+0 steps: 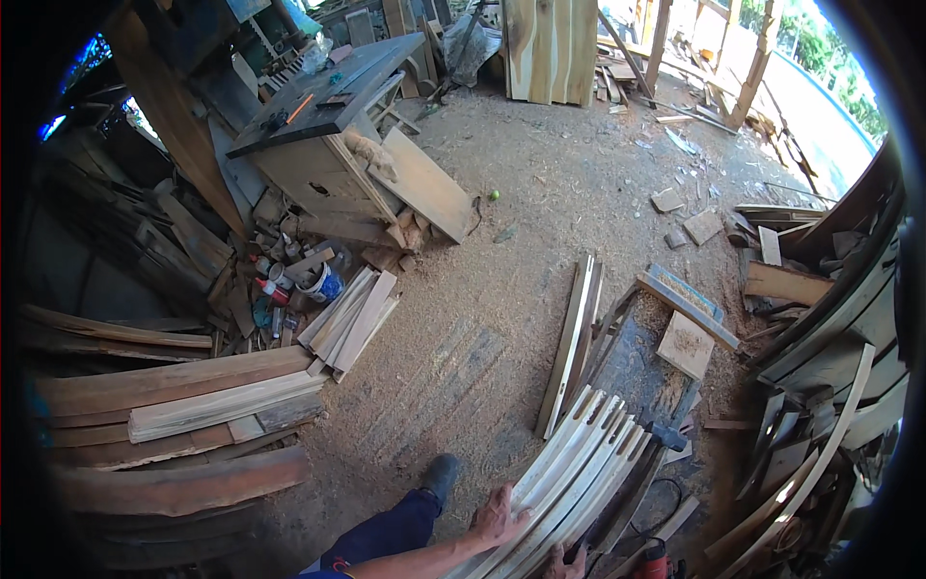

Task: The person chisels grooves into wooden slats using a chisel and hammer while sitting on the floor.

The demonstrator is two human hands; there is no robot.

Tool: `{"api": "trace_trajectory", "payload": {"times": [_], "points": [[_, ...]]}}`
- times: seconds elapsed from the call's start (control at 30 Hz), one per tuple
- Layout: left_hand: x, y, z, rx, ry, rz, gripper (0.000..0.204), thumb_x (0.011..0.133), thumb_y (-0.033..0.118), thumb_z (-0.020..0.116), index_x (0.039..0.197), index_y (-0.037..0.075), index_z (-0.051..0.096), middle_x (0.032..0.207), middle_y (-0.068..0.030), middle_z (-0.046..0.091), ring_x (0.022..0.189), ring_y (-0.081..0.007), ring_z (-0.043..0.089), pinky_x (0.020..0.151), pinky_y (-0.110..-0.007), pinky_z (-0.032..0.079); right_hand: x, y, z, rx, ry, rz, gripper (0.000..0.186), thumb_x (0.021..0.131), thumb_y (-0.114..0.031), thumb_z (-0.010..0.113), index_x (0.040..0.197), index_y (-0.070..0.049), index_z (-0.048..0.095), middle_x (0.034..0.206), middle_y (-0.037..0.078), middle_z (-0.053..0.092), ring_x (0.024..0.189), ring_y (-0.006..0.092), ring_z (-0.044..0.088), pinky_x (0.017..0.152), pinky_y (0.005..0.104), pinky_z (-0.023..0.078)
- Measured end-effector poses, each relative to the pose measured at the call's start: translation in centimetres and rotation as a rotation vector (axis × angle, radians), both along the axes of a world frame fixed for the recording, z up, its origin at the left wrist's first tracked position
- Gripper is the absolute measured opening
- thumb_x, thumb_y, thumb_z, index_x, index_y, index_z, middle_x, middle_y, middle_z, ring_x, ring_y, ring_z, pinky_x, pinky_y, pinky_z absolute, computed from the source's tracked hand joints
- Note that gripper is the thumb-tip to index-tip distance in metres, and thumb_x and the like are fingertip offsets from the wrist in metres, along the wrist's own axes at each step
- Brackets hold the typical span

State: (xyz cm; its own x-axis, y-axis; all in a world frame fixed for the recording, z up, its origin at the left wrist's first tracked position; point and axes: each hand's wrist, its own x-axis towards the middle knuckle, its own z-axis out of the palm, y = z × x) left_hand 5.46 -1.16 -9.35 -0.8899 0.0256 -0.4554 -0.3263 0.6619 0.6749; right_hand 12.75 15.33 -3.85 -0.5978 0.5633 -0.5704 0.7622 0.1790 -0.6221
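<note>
"Taking the middle of the view as the clock's centre, where are the hands?"

"The right hand (567,563) is past five, cut by the lower edge, at the near part of the pale slats (577,475). Whether its fingers are closed on one, I cannot tell."

"And the left hand (500,518)?"

"Near six, laid against the slats' left side, fingers slightly bent. Gripping or only resting, I cannot tell. The hands are apart from each other."

"The slats themselves?"

"At five o'clock, side by side, slots cut near their far ends."

"What's close about them?"

"A red and black tool (655,562) at five, on the lower edge; a dark shoe (441,476) at six; a dark hammer head (667,436) at four, just beside the slats' far ends."

"Farther out?"

"A low bench (625,359) towards four, strewn with sawdust, with a square wooden board (686,344) at its right. At eight, stacked planks (193,405); at nine, a blue and white bucket (326,285)."

"And farthest?"

"A dark-topped table (352,77) at eleven, an orange stick (300,108) on it, and an upright wooden panel (550,48) past twelve."
</note>
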Motion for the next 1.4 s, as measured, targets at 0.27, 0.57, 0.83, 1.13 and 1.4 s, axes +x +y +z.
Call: {"api": "trace_trajectory", "payload": {"times": [0.27, 0.57, 0.83, 1.13, 1.4], "points": [[2.5, 1.2, -1.4, 0.009, 0.077, 0.045, 0.077, 0.09, 0.043, 0.066, 0.139, -0.006, 0.032, 0.132, -0.0338, 0.046, 0.122, -0.0486, 0.049, 0.097, -0.054, 0.047, 1.2, 2.5, -2.7, 0.141, 0.015, 0.108, 0.051, 0.09, -0.023, 0.074, 0.132, -0.001, 0.056, 0.115, 0.017, 0.066, 0.101, 0.0303, 0.061, 0.088, 0.0406, 0.049], [5.9, 0.6, -4.1, -0.057, 0.24, -0.047, 0.086, 0.088, 0.049, 0.068, 0.141, -0.008, 0.03, 0.14, -0.0369, 0.041, 0.129, -0.0508, 0.043, 0.106, -0.053, 0.041, 6.5, 4.4, -9.5, -0.123, 0.103, -0.098, 0.03, 0.092, -0.023, 0.071, 0.117, -0.007, 0.064, 0.096, 0.011, 0.067, 0.081, 0.025, 0.06, 0.074, 0.0412, 0.05], [3.4, 0.6, -2.8, 0.013, -0.086, -0.028, 0.097, 0.081, 0.063, 0.068, 0.144, -0.003, 0.036, 0.147, -0.0295, 0.039, 0.134, -0.0442, 0.041, 0.11, -0.049, 0.039, -2.3, 0.5, -2.7, -0.137, 0.075, 0.016, 0.029, 0.092, -0.022, 0.071, 0.115, -0.006, 0.064, 0.093, 0.01, 0.067, 0.079, 0.0242, 0.06, 0.072, 0.0404, 0.05], [8.8, -6.5, -4.9, 0.782, -0.342, 0.777, 0.061, 0.095, 0.04, 0.064, 0.139, 0.001, 0.051, 0.122, -0.0128, 0.065, 0.114, -0.0197, 0.06, 0.101, -0.033, 0.045, -7.3, -6.5, -0.3, -0.127, -0.059, 0.207, 0.027, 0.092, -0.021, 0.07, 0.113, -0.006, 0.064, 0.09, 0.01, 0.067, 0.076, 0.0234, 0.061, 0.069, 0.0396, 0.051], [6.4, -19.2, -3.7, 0.582, -0.483, 1.006, 0.054, 0.095, 0.038, 0.064, 0.133, 0.001, 0.054, 0.117, -0.0123, 0.066, 0.108, -0.0191, 0.061, 0.096, -0.033, 0.046, -10.3, -11.9, 2.0, -0.11, -0.139, 0.314, 0.025, 0.091, -0.02, 0.07, 0.111, -0.006, 0.064, 0.088, 0.01, 0.066, 0.074, 0.0227, 0.061, 0.067, 0.0389, 0.051]]}}
